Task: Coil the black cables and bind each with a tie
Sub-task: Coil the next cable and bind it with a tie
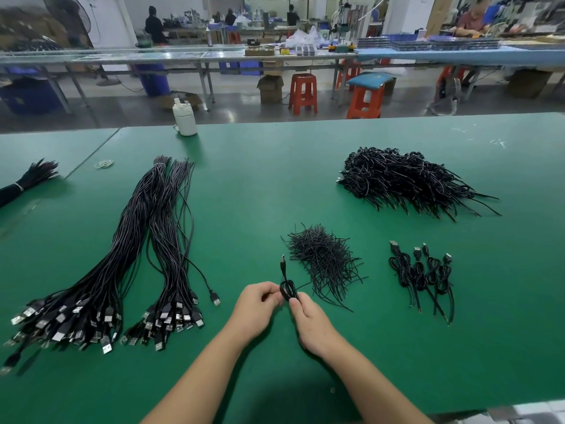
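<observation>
A small coiled black cable (288, 289) sits between my two hands, its USB plug sticking up away from me. My left hand (258, 304) pinches the coil's left side. On the coil's near right side, my right hand (310, 322) pinches it with thumb and fingers; a thin black strand trails right from the coil. A heap of short black ties (324, 258) lies just beyond and right of my hands. Two long bundles of uncoiled black USB cables (122, 270) lie at left. Several coiled, tied cables (423, 275) lie in a row at right.
A large pile of coiled black cables (403, 179) lies at the far right of the green table (275, 185). A white bottle (184, 117) stands at the far edge. Another tied bundle (27, 182) lies far left, with loose rubber bands (104, 164) nearby.
</observation>
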